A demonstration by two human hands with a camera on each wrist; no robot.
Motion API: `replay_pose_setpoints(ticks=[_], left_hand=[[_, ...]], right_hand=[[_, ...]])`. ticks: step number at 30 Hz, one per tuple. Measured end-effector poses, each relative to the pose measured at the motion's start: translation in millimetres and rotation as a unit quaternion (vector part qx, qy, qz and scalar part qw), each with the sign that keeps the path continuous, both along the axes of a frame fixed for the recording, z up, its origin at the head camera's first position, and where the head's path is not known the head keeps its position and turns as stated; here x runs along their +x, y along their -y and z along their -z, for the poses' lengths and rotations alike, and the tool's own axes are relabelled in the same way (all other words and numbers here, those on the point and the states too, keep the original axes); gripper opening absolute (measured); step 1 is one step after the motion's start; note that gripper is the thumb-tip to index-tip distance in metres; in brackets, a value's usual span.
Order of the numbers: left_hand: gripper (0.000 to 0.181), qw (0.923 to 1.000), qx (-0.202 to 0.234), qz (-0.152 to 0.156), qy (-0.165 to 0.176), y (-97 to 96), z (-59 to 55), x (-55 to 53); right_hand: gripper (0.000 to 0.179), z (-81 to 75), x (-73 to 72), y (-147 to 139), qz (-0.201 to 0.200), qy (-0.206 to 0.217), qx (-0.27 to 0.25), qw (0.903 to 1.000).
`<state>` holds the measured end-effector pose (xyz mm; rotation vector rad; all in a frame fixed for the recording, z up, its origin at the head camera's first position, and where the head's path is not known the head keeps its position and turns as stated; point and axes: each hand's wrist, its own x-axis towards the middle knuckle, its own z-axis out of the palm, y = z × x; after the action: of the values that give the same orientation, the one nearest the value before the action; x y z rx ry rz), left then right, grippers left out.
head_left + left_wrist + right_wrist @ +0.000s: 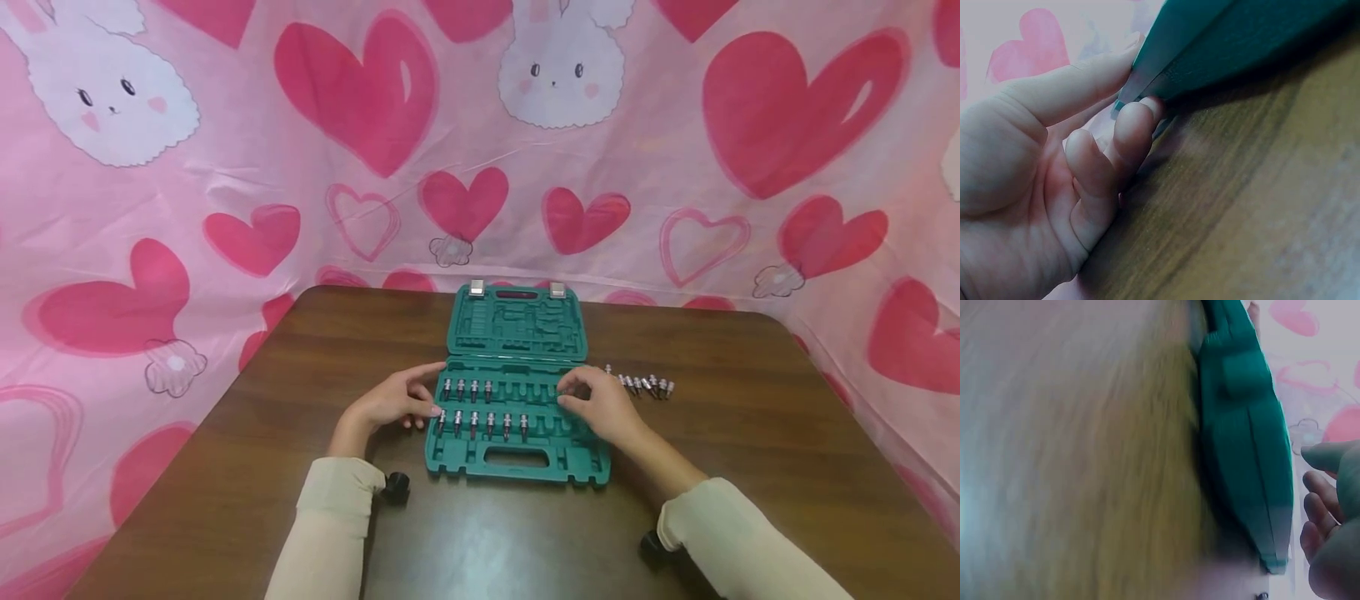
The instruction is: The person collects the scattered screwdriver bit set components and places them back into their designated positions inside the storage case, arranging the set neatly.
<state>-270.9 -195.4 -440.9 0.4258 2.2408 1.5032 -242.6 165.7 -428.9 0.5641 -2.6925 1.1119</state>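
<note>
A green plastic socket case [517,475] lies opened flat on the table, its lid [517,325] folded away from me. Two rows of silver bit sockets [491,423] stand in its left and middle slots. My left hand [390,402] holds the left edge of the case, thumb on the rim and fingers curled against the side [1191,56]. Over the right part of the tray is my right hand [603,407], fingers loosely bent, thumb and forefinger tips slightly apart. Nothing shows between them. Some slots are hidden beneath this hand.
Several loose bit sockets [648,386] lie on the brown wooden table [480,542] to the right of the case, just beyond my right hand. A pink cloth [480,150] with hearts and rabbits hangs around the table.
</note>
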Motion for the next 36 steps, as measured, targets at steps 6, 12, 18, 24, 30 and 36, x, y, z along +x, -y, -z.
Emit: replay_pose_setpoints(ticks=[6,12,18,24,30,36], left_hand=[[0.076,1.0000,0.005,0.006,0.002,-3.4,1.5,0.8],[0.076,1.0000,-0.002,0.001,0.002,-3.7,-1.4,1.7],[0.076,1.0000,-0.003,0.000,0.001,-2.3,-2.9,1.8],[0.076,1.0000,-0.001,-0.003,0.006,-0.7,-2.6,2.8],[0.076,1.0000,-0.001,-0.002,0.006,-0.5,-2.8,1.6],[0.076,1.0000,-0.002,-0.004,0.006,-0.6,-2.9,1.5]], right_hand=[[0.010,-0.3,-2.1,-22,0.024,-0.014,0.031,0.9991],[0.010,-3.5,-4.7,-42,0.029,0.009,0.037,0.9989],[0.013,-2.6,-6.6,-60,0.046,0.012,0.043,0.9979],[0.014,-3.0,-9.2,-79,0.049,-0.002,0.051,0.9975],[0.015,-7.4,-12.4,-99,0.056,-0.025,0.067,0.9959],[0.018,-5.5,-14.8,-115,0.057,-0.035,0.092,0.9935]])
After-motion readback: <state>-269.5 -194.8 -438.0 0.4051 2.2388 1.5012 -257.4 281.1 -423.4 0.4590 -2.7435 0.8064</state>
